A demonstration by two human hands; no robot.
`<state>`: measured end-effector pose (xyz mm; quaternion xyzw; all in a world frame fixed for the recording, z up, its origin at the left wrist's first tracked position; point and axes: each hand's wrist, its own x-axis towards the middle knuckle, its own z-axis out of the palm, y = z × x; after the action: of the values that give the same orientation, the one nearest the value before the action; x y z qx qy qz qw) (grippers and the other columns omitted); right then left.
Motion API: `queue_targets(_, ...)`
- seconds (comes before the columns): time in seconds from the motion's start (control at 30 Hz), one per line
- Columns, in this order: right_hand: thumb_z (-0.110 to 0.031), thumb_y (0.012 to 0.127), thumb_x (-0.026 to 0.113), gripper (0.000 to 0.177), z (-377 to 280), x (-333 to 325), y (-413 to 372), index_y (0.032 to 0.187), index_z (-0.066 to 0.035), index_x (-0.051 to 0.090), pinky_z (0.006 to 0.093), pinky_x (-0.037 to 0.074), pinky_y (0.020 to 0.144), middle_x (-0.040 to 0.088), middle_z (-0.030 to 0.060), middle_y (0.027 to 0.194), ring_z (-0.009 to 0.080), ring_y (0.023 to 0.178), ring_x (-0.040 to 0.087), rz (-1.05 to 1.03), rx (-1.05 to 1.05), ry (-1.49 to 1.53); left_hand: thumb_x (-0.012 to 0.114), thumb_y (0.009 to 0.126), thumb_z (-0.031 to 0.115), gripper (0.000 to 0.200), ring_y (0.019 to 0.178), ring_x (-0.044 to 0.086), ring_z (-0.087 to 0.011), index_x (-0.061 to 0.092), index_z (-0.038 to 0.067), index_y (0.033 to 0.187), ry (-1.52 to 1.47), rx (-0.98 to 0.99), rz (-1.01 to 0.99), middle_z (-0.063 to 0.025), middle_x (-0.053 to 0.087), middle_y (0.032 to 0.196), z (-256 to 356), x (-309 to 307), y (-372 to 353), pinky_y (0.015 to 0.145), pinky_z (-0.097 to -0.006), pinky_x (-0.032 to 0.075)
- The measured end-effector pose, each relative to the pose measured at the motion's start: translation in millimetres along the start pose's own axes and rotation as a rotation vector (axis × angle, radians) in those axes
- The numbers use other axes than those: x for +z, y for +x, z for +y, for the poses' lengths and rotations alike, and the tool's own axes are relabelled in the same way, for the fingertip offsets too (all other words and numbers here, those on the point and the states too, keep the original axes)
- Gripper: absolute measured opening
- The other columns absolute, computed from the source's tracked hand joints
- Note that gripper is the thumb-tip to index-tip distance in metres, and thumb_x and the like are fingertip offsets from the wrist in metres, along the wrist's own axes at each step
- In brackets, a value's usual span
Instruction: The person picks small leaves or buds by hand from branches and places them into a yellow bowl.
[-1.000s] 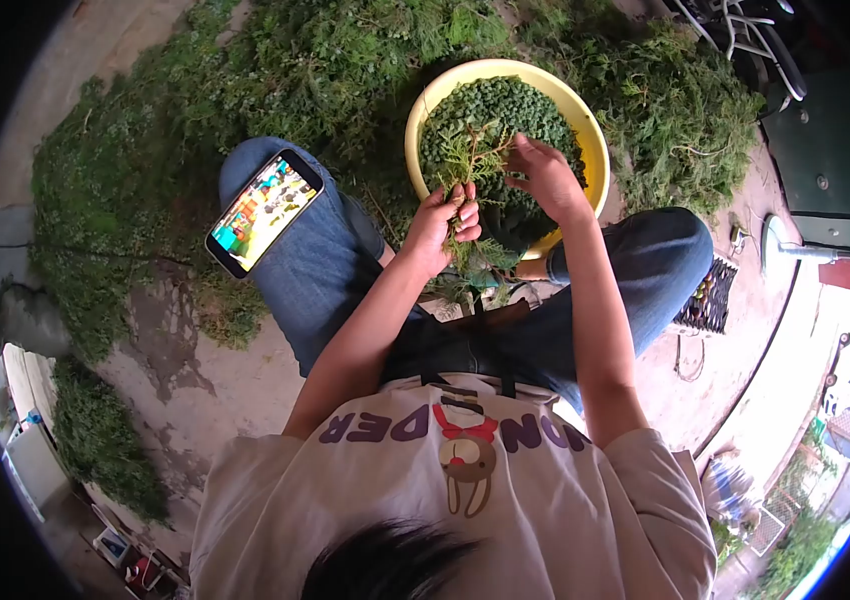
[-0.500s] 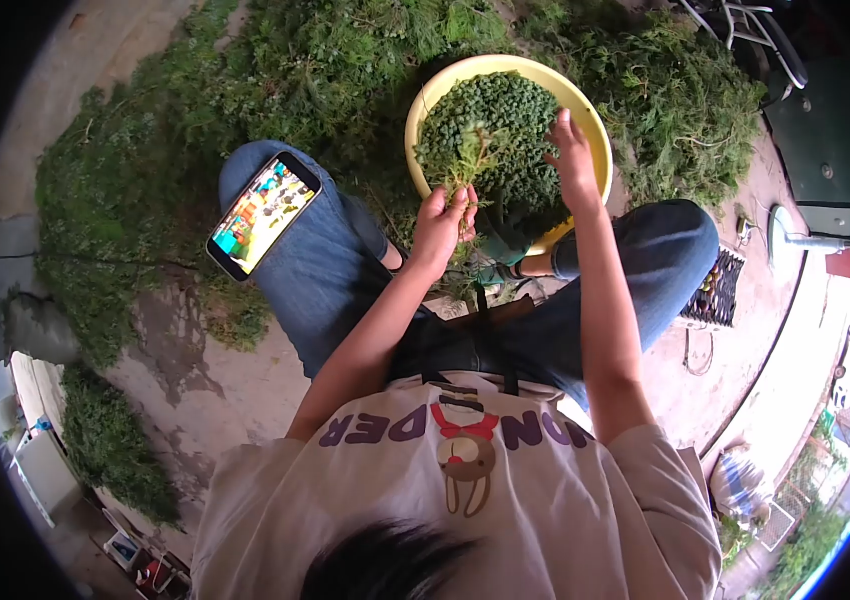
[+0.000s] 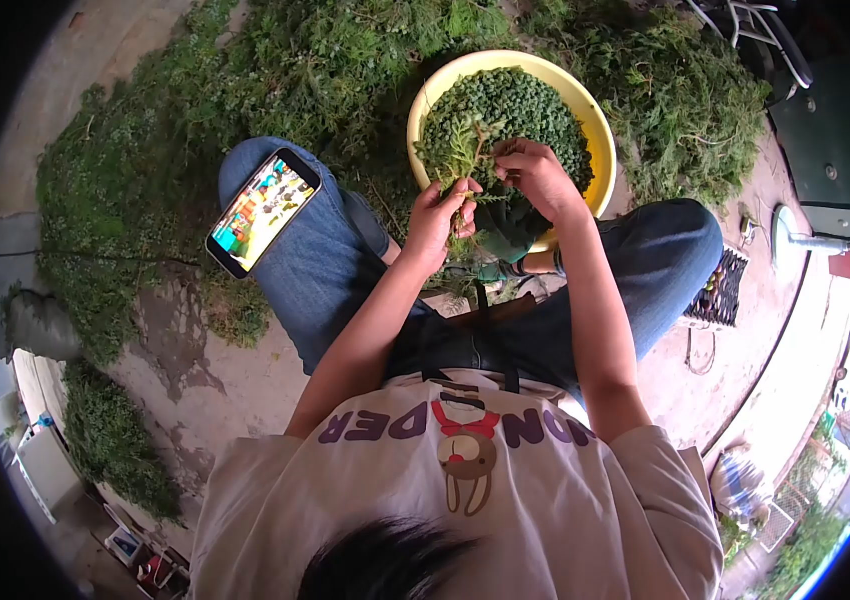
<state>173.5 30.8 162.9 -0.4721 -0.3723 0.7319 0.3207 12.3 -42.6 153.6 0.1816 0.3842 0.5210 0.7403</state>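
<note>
My left hand (image 3: 443,222) is closed around the stem end of a green conifer sprig (image 3: 462,150), which points up over the near rim of a yellow basin (image 3: 599,130). My right hand (image 3: 537,180) is beside it, thumb and fingers pinched together at the sprig's right side. Whatever sits between those fingertips is too small to make out. Small round blue-green berries (image 3: 520,100) fill much of the basin below both hands.
Heaped conifer branches (image 3: 335,70) lie left of and behind the basin, with another heap (image 3: 680,110) to its right. A phone (image 3: 263,213) playing a picture rests on my left knee. A black crate (image 3: 720,288) stands right of my right knee.
My right hand has moved left from the basin's right side to the sprig, its fingers now pinched. My left hand still holds the sprig in nearly the same place.
</note>
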Motion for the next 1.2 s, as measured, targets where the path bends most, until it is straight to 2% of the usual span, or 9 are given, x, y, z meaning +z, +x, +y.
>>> queue_targets(0.13, -0.014, 0.072, 0.056, 0.038, -8.2, -4.7, -1.9, 0.107, -0.003, 0.049, 0.0247, 0.039, 0.068, 0.055, 0.0046, 0.085, 0.0121, 0.077, 0.05, -0.11, 0.005, 0.349, 0.043, 0.086, 0.012, 0.012, 0.049, 0.034, -0.0069, 0.047, 0.001, 0.09, -0.103, -0.201, -0.198, 0.0006, 0.04, 0.059, -0.4, -7.1, 2.3, 0.044, -0.0204, 0.027)
queue_targets(0.3, -0.028, 0.076, 0.059, 0.054, -20.3, -13.0, -5.6, 0.12, -0.002, 0.041, 0.0246, 0.042, 0.067, 0.056, 0.0103, 0.093, 0.014, 0.071, 0.052, -0.207, -0.047, 0.33, 0.043, 0.085, 0.011, 0.012, 0.048, 0.033, -0.0064, 0.047, 0.001, 0.089, -0.146, -0.332, -0.275, 0.0016, 0.038, 0.058, 1.1, -7.4, 1.4, 0.043, -0.0202, 0.026)
queue_targets(0.37, -0.029, 0.077, 0.059, 0.053, -29.9, -17.5, -10.5, 0.119, -0.001, 0.042, 0.0175, 0.039, 0.052, 0.056, 0.0125, 0.092, 0.0105, 0.063, 0.05, -0.377, 0.006, 0.235, 0.044, 0.084, 0.009, 0.011, 0.048, 0.033, -0.0063, 0.048, 0.001, 0.089, -0.119, -0.368, -0.298, 0.002, 0.039, 0.057, 2.4, -5.9, 0.6, 0.043, -0.0201, 0.026)
queue_targets(0.4, -0.027, 0.079, 0.058, 0.048, -25.4, -25.4, -7.5, 0.115, -0.001, 0.044, 0.0153, 0.039, 0.052, 0.058, 0.015, 0.094, 0.0097, 0.064, 0.051, -0.428, 0.045, 0.243, 0.044, 0.084, 0.009, 0.011, 0.048, 0.033, -0.0063, 0.048, 0.001, 0.089, -0.118, -0.369, -0.298, 0.002, 0.039, 0.057, 2.6, -5.8, 0.5, 0.043, -0.0201, 0.026)
queue_targets(0.57, -0.014, 0.077, 0.061, 0.033, -17.9, -22.3, -5.4, 0.103, 0.0, 0.048, 0.013, 0.028, 0.04, 0.056, 0.0154, 0.088, 0.0059, 0.052, 0.037, -0.345, 0.04, 0.343, 0.044, 0.085, 0.01, 0.011, 0.047, 0.033, -0.0059, 0.048, 0.001, 0.089, -0.086, -0.391, -0.307, 0.0022, 0.039, 0.057, 2.7, -5.8, -0.4, 0.042, -0.0198, 0.025)
queue_targets(0.63, -0.013, 0.08, 0.057, 0.031, -13.2, -23.8, 0.6, 0.106, 0.0, 0.045, 0.0108, 0.025, 0.035, 0.053, 0.0096, 0.079, 0.0033, 0.049, 0.035, -0.383, 0.009, 0.362, 0.044, 0.085, 0.011, 0.011, 0.047, 0.033, -0.0058, 0.048, 0.001, 0.089, -0.095, -0.389, -0.308, 0.0022, 0.039, 0.058, 0.0, -7.6, 1.0, 0.042, -0.0197, 0.025)
queue_targets(0.9, -0.01, 0.085, 0.051, 0.011, -11.6, -27.8, 6.3, 0.09, 0.0, 0.048, 0.0109, 0.02, 0.032, 0.047, 0.0075, 0.082, 0.0017, 0.048, 0.033, -0.236, 0.187, 0.333, 0.044, 0.087, 0.013, 0.011, 0.048, 0.034, -0.0056, 0.048, 0.003, 0.088, -0.029, -0.314, -0.236, 0.002, 0.041, 0.059, -5.4, -10.3, 2.8, 0.042, -0.0193, 0.027)
queue_targets(1.1, -0.002, 0.082, 0.051, 0.006, 3.9, -39.8, 20.2, 0.086, 0.003, 0.048, 0.0149, 0.021, 0.034, 0.046, 0.0071, 0.077, 0.0057, 0.051, 0.033, -0.233, 0.41, 0.806, 0.041, 0.09, 0.016, 0.014, 0.048, 0.035, -0.0057, 0.047, 0.005, 0.084, 0.096, -0.263, -0.155, 0.0017, 0.041, 0.059, -8.0, -9.6, 5.0, 0.042, -0.019, 0.028)
queue_targets(1.2, 0.001, 0.081, 0.051, 0.006, 2.5, -35.0, 18.3, 0.086, 0.004, 0.047, 0.0163, 0.022, 0.036, 0.045, 0.0075, 0.077, 0.0061, 0.052, 0.034, -0.118, 0.355, 0.798, 0.04, 0.091, 0.018, 0.016, 0.048, 0.034, -0.0056, 0.047, 0.005, 0.084, 0.131, -0.243, -0.161, 0.0019, 0.041, 0.06, -9.5, -11.2, 7.1, 0.043, -0.0193, 0.028)
